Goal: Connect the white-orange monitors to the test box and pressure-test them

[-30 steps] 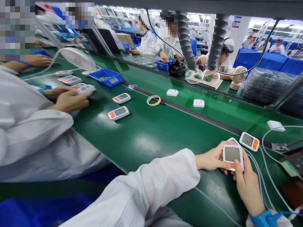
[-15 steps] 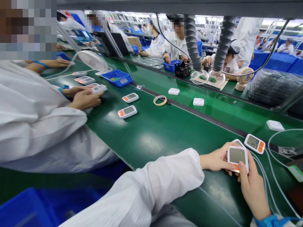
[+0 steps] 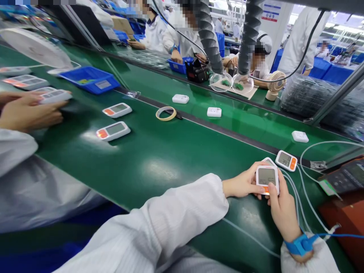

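Between both hands is a white handheld digital monitor (image 3: 266, 175) with a grey screen and orange buttons, its screen facing up toward me. My left hand (image 3: 243, 185) grips its left side, thumb near the orange buttons. From the right, my right hand (image 3: 283, 208) holds it with the thumb on its lower edge. Just behind it the top of a second white device (image 3: 269, 161) shows; whether my fingers hold that one too is hidden. Close beyond my right fingers lies another digital monitor (image 3: 286, 160), its screen reading 0 and 397. Clear tubes (image 3: 295, 193) run beside my right hand.
A tape roll (image 3: 166, 113), two similar monitors (image 3: 113, 131) and a blue tray (image 3: 91, 80) lie leftward on the green bench. A co-worker's hands (image 3: 34, 110) hold a device at far left. White units (image 3: 214, 112) sit beyond the black strip. An orange-cased instrument (image 3: 344, 204) stands right.
My view has turned right, so the bench things appear farther left and more of the instrument shows. Faint marks now appear on the held monitor's screen. Both hands keep their hold.
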The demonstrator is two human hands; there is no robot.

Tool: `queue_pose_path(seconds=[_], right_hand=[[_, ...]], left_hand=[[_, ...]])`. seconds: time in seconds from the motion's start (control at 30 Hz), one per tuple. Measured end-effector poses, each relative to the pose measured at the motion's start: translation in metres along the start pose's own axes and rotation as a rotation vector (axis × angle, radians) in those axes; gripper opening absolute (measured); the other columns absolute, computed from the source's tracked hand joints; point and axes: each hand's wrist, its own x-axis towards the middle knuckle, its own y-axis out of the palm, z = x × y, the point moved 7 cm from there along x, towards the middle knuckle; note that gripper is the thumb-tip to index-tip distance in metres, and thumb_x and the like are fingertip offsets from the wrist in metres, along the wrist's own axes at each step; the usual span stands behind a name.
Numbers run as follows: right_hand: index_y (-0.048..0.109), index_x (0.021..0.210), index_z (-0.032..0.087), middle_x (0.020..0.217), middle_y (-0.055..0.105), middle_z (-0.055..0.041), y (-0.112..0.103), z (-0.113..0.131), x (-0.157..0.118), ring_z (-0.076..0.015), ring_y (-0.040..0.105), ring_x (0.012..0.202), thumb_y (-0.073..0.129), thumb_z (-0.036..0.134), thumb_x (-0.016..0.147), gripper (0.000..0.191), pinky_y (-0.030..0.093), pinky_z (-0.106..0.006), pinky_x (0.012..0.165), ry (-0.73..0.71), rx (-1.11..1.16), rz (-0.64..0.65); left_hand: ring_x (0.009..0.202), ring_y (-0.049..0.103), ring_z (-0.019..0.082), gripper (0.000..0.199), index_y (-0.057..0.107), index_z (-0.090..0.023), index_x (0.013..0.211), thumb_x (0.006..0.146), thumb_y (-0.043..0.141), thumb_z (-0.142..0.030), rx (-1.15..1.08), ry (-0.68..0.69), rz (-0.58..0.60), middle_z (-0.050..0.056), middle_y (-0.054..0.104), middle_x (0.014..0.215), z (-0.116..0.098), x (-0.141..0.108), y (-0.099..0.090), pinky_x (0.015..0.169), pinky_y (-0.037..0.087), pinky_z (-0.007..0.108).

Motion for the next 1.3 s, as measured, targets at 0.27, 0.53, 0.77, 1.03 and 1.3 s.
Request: queue_pose_path(seconds=[0.27, 0.53, 0.77, 1.03, 1.3], right_hand=[[0.038, 0.148, 0.011, 0.079, 0.071, -0.0065, 0.001, 0.000, 0.000, -0.0237, 0.068, 0.062, 0.035, 0.050, 0.099, 0.063, 0.052, -0.029, 0.054, -0.001, 0.049, -0.002], [0.038, 0.148, 0.016, 0.110, 0.070, -0.0129, -0.003, 0.006, -0.003, -0.0254, 0.072, 0.078, 0.038, 0.050, 0.100, 0.059, 0.057, -0.033, 0.063, -0.053, 0.027, -0.049], [0.042, 0.144, 0.017, 0.122, 0.063, -0.0166, -0.012, 0.020, -0.006, -0.0290, 0.065, 0.101, 0.039, 0.041, 0.104, 0.047, 0.054, -0.042, 0.082, -0.348, -0.190, -0.248], [0.054, 0.131, 0.014, 0.111, 0.067, -0.0138, -0.048, 0.025, 0.004, -0.0293, 0.061, 0.092, 0.036, 0.031, 0.104, 0.037, 0.049, -0.040, 0.080, -0.436, -0.535, -0.358], [0.053, 0.127, 0.017, 0.077, 0.067, -0.0068, -0.075, -0.009, 0.013, -0.0259, 0.063, 0.065, 0.046, 0.032, 0.100, 0.031, 0.036, -0.030, 0.053, 0.067, -0.724, -0.259]], left_hand=[[0.084, 0.065, 0.015, 0.081, 0.027, -0.030, 0.138, 0.077, 0.080, -0.034, 0.006, 0.029, 0.031, 0.007, 0.057, 0.116, -0.003, -0.001, 0.003, 0.067, 0.053, 0.028], [0.089, 0.064, 0.017, 0.076, 0.030, -0.030, 0.138, 0.079, 0.078, -0.036, 0.049, 0.070, 0.021, 0.008, 0.054, 0.120, -0.004, -0.003, 0.004, 0.067, 0.053, 0.028], [0.072, 0.064, 0.012, 0.091, 0.014, -0.034, 0.152, 0.083, 0.074, -0.039, 0.102, 0.064, 0.009, 0.005, 0.061, 0.103, -0.002, -0.003, -0.001, 0.070, 0.053, 0.029], [0.076, 0.066, 0.014, 0.084, 0.021, -0.031, 0.152, 0.085, 0.071, -0.033, 0.229, -0.004, -0.014, 0.010, 0.064, 0.110, 0.000, -0.005, 0.001, 0.074, 0.052, 0.032], [0.070, 0.063, 0.012, 0.060, 0.044, -0.023, 0.140, 0.085, 0.066, -0.030, 0.353, -0.013, -0.115, 0.005, 0.065, 0.094, 0.001, -0.004, -0.002, 0.068, 0.052, 0.028]])
